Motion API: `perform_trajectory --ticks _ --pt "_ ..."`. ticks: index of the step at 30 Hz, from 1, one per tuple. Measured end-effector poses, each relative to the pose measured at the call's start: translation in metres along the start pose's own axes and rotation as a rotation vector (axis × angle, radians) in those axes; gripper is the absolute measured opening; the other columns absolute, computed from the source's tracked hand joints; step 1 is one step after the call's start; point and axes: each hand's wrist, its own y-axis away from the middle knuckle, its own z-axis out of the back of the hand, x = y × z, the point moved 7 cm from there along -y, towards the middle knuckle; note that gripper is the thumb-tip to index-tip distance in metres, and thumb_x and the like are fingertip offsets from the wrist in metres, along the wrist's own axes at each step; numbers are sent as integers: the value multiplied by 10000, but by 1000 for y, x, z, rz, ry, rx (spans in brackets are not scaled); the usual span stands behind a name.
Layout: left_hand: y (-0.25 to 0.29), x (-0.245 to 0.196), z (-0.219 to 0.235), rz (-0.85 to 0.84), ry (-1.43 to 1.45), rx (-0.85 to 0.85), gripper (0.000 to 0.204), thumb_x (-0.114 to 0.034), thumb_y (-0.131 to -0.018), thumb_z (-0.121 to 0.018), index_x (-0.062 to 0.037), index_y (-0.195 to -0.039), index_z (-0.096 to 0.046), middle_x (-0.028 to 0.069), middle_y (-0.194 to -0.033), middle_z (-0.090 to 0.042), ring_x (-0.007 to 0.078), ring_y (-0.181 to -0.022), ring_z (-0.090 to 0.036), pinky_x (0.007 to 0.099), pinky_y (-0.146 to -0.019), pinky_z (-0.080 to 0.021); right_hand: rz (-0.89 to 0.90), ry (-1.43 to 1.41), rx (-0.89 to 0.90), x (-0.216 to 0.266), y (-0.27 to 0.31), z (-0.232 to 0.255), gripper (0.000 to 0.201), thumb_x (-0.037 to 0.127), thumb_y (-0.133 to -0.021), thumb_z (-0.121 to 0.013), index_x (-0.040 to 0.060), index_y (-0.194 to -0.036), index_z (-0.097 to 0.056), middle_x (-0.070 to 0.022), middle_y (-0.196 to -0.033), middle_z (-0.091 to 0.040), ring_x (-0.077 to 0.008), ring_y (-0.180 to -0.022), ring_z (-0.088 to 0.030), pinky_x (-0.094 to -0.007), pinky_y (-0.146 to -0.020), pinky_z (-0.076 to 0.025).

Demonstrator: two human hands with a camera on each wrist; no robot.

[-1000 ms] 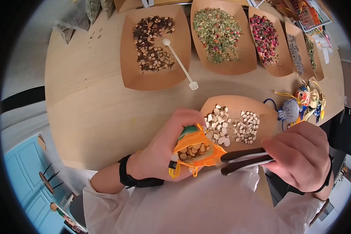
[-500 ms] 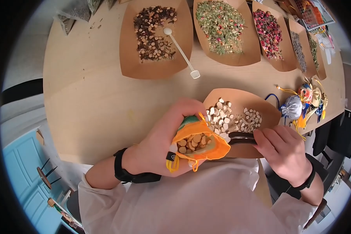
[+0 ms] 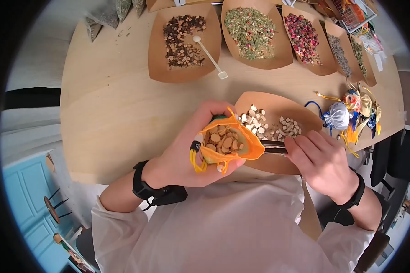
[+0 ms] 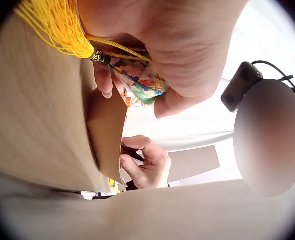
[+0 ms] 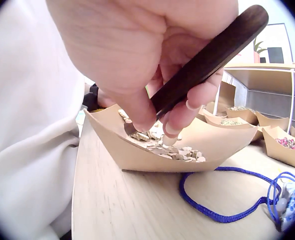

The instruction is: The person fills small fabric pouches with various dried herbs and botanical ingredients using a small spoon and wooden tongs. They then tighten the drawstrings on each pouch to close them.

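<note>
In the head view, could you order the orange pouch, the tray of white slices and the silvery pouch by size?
1. the tray of white slices
2. the orange pouch
3. the silvery pouch
The orange pouch looks nearer the camera, so which pouch is really bigger is unsure.

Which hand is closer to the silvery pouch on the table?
Right. In the head view, the right hand is just below the silvery pouch; the left hand is well off to its left.

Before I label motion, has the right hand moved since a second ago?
Yes: in head view, the right hand moved left, toward the slice tray.
</note>
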Motion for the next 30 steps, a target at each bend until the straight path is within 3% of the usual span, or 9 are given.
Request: perform_trajectory --ticks 14,16,18,30 --pt "-1 1 -2 8 -69 -15 601 -116 -859 -793 -38 -1321 -417 56 -1181 -491 127 -1079 -539 275 -931 -467 -60 -88 -9 0 4 3 251 97 -674 -663 5 -906 -646 -46 -773 -584 -219 -732 -620 -338 -631 -524" --pt "-2 0 -4 26 -120 56 640 4 -817 -735 -94 -1318 -349 106 -1225 -469 181 -1122 -523 337 -916 -488 -61 -76 -1 0 1 4 253 97 -674 -663 5 -909 -646 -45 -768 -580 -216 -733 -621 -336 -628 -522" --pt "-2 0 -4 25 -115 58 642 3 -818 -737 -93 -1320 -348 104 -1226 -467 183 -1122 -523 337 -917 -487 -59 -65 8 0 0 3 254 97 -674 -663 5 -911 -645 -45 -763 -576 -214 -734 -622 -334 -626 -520" --pt "-1 -1 -3 9 -116 78 653 3 -821 -740 -90 -1331 -343 91 -1240 -458 179 -1128 -514 338 -931 -480 100 45 -25 12 -4 6 296 116 -665 -663 -6 -934 -681 -36 -791 -608 -183 -765 -628 -293 -610 -500"
